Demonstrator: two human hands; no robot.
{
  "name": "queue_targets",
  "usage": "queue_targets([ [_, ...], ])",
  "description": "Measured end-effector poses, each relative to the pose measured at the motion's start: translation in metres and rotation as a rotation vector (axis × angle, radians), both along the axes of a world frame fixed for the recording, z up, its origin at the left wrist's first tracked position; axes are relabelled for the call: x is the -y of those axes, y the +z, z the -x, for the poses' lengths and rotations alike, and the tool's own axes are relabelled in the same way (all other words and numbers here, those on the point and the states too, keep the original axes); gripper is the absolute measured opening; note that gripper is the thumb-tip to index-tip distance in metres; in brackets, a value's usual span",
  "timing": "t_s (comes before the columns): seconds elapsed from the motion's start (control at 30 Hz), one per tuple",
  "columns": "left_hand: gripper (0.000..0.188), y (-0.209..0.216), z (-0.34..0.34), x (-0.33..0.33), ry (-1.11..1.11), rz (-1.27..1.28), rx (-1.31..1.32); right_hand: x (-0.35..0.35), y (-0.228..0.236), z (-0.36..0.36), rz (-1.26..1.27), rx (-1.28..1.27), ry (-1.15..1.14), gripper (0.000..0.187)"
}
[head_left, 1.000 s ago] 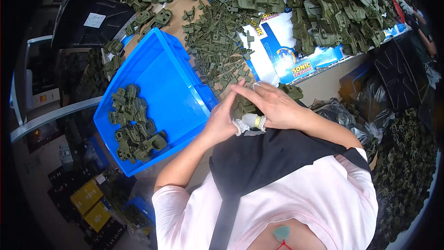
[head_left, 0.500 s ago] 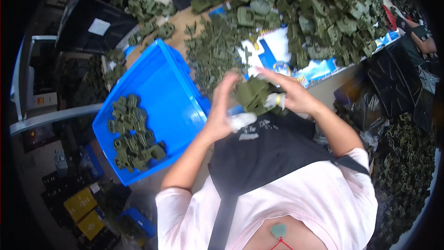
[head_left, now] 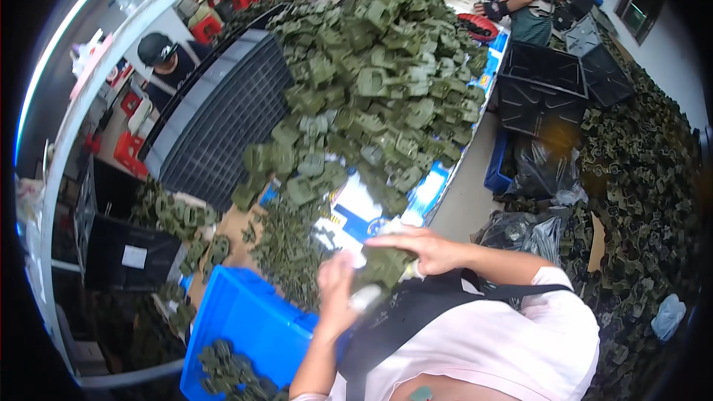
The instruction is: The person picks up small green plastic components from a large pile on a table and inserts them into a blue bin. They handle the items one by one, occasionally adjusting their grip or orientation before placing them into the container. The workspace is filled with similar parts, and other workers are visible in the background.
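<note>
An olive-green moulded plastic part (head_left: 385,267) is in front of my apron, between my hands. My right hand (head_left: 431,249) grips it from the right, fingers over its far side and white wrapping on the digits. From the left, my left hand (head_left: 336,291) closes on the part's near left edge with its white-wrapped thumb; its fingers are blurred by motion. Just beyond lies a heap of small green pieces (head_left: 286,249). To the left stands a blue bin (head_left: 249,304) with several green parts (head_left: 230,371) inside. A large pile of similar parts (head_left: 379,82) covers the table farther off.
A black grid crate (head_left: 223,119) stands on the table's left. Black crates (head_left: 542,85) and clear plastic bags (head_left: 531,234) are on the right, beside a big heap of green parts (head_left: 631,200). One person (head_left: 531,0) works at the far right, another (head_left: 167,67) sits left.
The view has tilted up and away, bringing the far table and other people into sight. Both hands remain around the green part, with the left fingers now drawn in more.
</note>
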State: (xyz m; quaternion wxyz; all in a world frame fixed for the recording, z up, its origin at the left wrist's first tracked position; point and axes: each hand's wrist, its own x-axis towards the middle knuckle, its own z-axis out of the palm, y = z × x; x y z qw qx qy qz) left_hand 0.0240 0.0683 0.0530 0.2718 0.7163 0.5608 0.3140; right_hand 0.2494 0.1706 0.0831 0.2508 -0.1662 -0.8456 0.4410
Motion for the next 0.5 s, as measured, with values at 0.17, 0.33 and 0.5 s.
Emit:
queue_targets([
  [0.17,0.114,-0.001,-0.016,-0.052,0.125,0.126,0.823,-0.033,-0.001,-0.045,0.389,-0.284,-0.348,0.069],
  [0.33,0.091,0.016,-0.067,-0.122,0.065,-0.102,0.443,-0.105,0.018,-0.121,-0.003,-0.069,-0.382,0.057],
  [0.5,0.129,0.019,-0.118,-0.227,0.029,-0.241,0.251,-0.221,0.032,-0.2,-0.264,-0.156,-0.577,0.047],
])
